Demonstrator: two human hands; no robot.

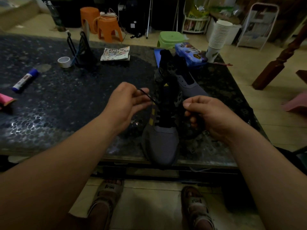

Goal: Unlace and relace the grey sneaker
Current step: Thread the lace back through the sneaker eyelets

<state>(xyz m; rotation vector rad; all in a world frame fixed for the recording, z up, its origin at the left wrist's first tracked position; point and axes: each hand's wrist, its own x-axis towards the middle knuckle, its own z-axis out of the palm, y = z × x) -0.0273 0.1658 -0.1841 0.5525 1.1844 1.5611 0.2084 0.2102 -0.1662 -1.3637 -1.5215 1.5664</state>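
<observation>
The dark speckled table (66,105) carries the grey sneaker (160,140) right in front of me, toe at the near edge, with its pair (191,83) just behind. My left hand (127,103) pinches one end of the black lace (150,97), and my right hand (211,115) is closed, pinching the other side, which is hard to make out.

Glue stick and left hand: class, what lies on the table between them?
Nothing: in the head view, bare table separates the glue stick from the left hand.
</observation>
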